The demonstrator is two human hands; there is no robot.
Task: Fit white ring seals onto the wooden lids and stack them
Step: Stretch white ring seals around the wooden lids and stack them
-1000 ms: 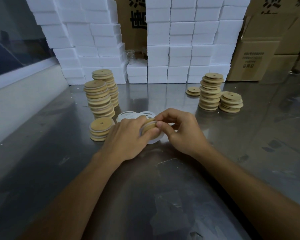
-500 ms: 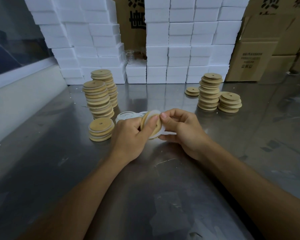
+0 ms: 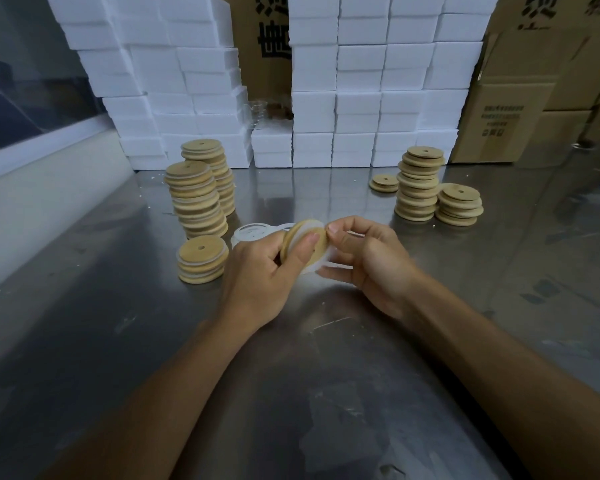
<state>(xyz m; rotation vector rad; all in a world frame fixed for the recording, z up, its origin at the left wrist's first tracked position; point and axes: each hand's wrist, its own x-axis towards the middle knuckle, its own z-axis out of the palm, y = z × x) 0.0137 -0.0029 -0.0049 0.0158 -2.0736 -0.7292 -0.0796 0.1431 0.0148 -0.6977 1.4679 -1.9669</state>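
A wooden lid (image 3: pixel 303 241) is being held up on edge, just above the table (image 3: pixel 326 393), pinched between both hands. The left hand (image 3: pixel 260 275) is curled around its left side with the thumb pressed across the face, and the right hand (image 3: pixel 368 261) is pinching the top right edge, with a white ring seal (image 3: pixel 317 263) caught around the lid's lower rim under the fingers. How far the seal is seated can't really be told from here. Loose white rings (image 3: pixel 248 233) are lying flat just behind the left hand. A short stack of lids (image 3: pixel 202 259) with white edges showing is sat just to the left of the left hand, and two taller stacks (image 3: pixel 196 199) are lined up behind that. Off beyond the right hand, well apart, three more piles of bare lids (image 3: pixel 420 185) can be seen. White foam boxes (image 3: pixel 361 81) and cardboard cartons (image 3: pixel 520 109) are stacked along the far edge.
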